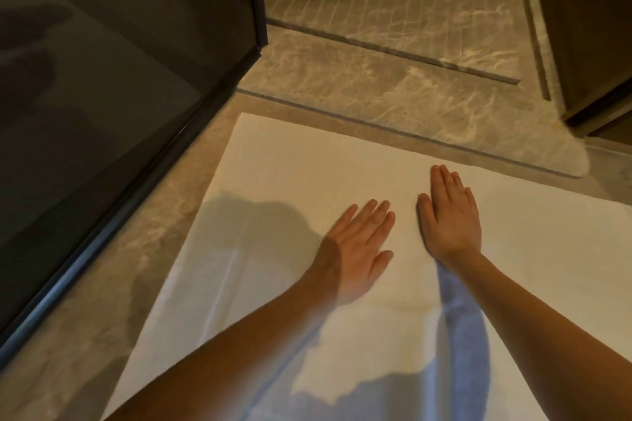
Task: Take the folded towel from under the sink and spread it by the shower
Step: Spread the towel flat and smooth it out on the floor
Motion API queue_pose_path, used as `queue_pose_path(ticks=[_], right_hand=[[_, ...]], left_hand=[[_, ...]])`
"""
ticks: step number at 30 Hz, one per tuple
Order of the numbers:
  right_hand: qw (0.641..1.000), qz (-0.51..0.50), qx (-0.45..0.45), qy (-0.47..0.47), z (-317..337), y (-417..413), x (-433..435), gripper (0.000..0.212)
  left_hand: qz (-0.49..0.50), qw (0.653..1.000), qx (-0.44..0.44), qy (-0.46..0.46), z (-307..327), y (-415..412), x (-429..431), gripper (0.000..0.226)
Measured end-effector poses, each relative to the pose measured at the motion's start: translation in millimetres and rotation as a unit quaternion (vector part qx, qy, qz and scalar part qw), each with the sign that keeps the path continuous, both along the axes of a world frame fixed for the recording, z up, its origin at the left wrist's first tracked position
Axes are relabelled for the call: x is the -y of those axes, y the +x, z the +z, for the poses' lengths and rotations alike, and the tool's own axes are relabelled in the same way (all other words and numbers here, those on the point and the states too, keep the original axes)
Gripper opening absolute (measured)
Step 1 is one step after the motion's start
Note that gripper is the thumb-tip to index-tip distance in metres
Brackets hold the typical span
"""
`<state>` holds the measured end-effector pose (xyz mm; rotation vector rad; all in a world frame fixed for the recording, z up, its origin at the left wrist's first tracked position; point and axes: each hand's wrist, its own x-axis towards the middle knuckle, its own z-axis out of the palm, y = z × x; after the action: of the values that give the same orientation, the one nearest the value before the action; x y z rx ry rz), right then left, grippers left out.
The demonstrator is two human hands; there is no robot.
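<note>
Marble floor (359,79) runs up to the dark glass shower door (102,96). Beside it the white towel (290,174) lies spread flat; soft and limp, it is probably best tugged by its edges. Left hand (359,246) and right hand (451,219) press down on it, palms flat, fingers extended and close together, gripping nothing.

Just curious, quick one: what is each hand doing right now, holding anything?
Left hand: open, palm flat on the white towel, holding nothing.
Right hand: open, palm flat on the towel, holding nothing.
</note>
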<state>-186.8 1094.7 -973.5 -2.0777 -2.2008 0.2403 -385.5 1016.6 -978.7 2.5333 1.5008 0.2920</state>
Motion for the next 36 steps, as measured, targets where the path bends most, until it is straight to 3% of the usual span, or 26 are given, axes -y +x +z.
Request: queue_pose_path(ticks=[12,25,28,33,36], right_hand=[[1.000,0.012,-0.010,-0.002,3,2,2,0.067],[0.999,-0.014,0.009,-0.031,13,-8,2,0.058],[0.999,-0.039,-0.033,-0.018,23,-44,21,0.056],[0.992,0.093,-0.088,-0.019,16,-153,79,0.058],[0.990,0.114,-0.079,-0.024,6,-206,87,0.058]], left_hand=[[0.146,0.987,-0.066,-0.033,-3,-154,13,0.060],[0.163,0.985,-0.053,-0.029,2,-160,14,0.063],[0.167,0.984,-0.051,-0.033,3,-159,14,0.064],[0.172,0.983,-0.056,-0.030,2,-159,14,0.063],[0.171,0.983,-0.062,-0.026,0,-159,14,0.061]])
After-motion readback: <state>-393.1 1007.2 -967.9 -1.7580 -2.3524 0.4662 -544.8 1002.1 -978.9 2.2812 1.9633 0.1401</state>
